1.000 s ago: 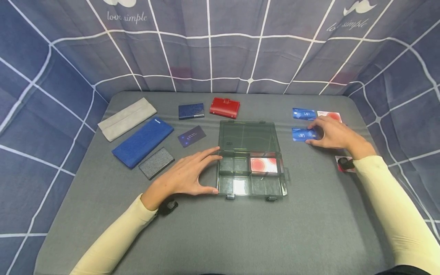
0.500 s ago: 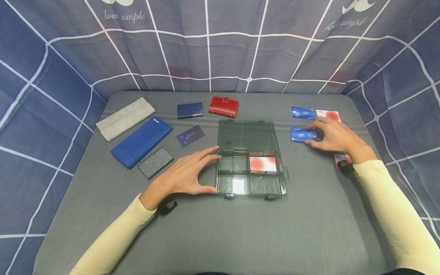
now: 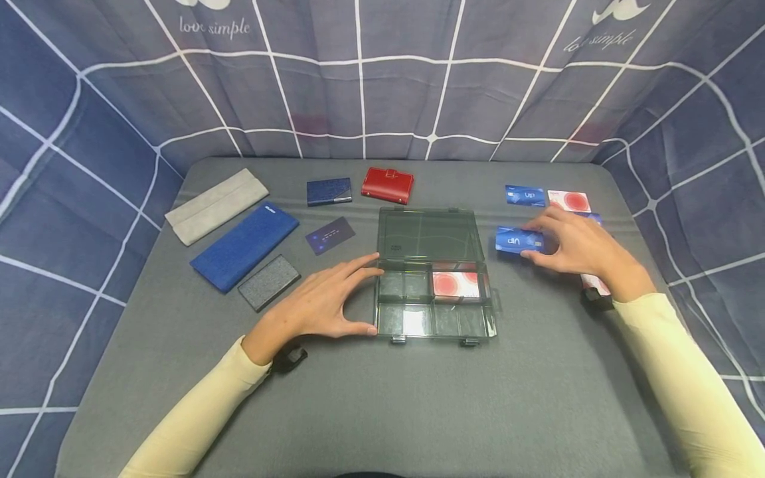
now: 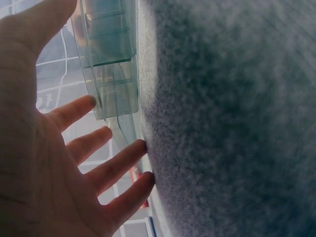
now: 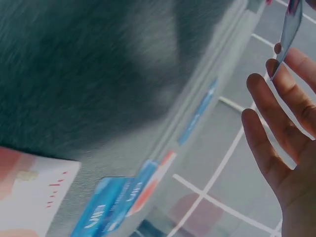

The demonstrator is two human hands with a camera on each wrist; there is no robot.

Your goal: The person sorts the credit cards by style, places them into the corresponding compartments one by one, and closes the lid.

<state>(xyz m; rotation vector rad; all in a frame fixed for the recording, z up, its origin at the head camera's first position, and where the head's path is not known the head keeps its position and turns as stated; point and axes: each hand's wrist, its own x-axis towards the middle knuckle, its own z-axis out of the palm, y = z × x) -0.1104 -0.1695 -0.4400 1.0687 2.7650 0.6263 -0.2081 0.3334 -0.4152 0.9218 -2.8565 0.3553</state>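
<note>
A translucent green divided box (image 3: 429, 236) lies with its lid folded back on the grey table, and a pink-and-white card (image 3: 456, 285) sits in its upper right compartment. At the box's left side is my left hand (image 3: 323, 305), thumb and fingers spread, fingertips right at the edge. My right hand (image 3: 576, 249) pinches a blue VIP card (image 3: 514, 240) by its right end, between thumb and fingers. In the right wrist view that card (image 5: 290, 34) is seen nearly edge-on, raised above the table. Another blue VIP card (image 3: 525, 195) lies just behind.
Pink-and-white cards (image 3: 569, 200) and more blue ones lie around the right hand. To the left are a beige wallet (image 3: 217, 206), a blue wallet (image 3: 245, 245), a grey case (image 3: 269, 283) and a dark card (image 3: 330, 236). A navy card case (image 3: 329, 191) and red wallet (image 3: 388, 185) stand behind.
My right hand has picked up the blue VIP card and moved it slightly left and toward me, uncovering another blue card behind. The left hand stays at the box.
</note>
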